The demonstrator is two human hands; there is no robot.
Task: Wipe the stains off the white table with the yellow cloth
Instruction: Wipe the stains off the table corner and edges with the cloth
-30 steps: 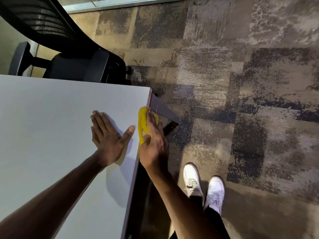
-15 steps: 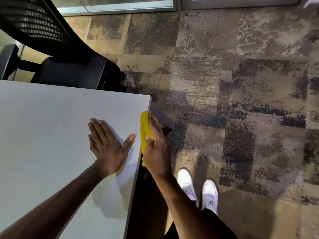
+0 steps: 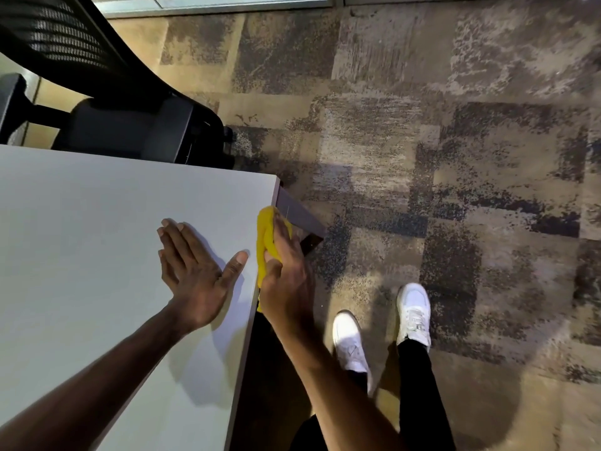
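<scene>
The white table fills the left half of the view, and its right edge runs down the middle. My left hand lies flat on the tabletop near that edge, fingers spread, holding nothing. My right hand presses the yellow cloth against the table's right side edge, just below the far corner. Most of the cloth is hidden under my fingers. I see no distinct stains on the visible tabletop.
A black mesh office chair stands at the table's far side. A dark table leg slants out below the corner. My feet in white shoes stand on patterned carpet to the right.
My right hand with the cloth has slid slightly back along the table's edge toward me. My feet have shifted, the right one stepping out. My left hand stays flat.
</scene>
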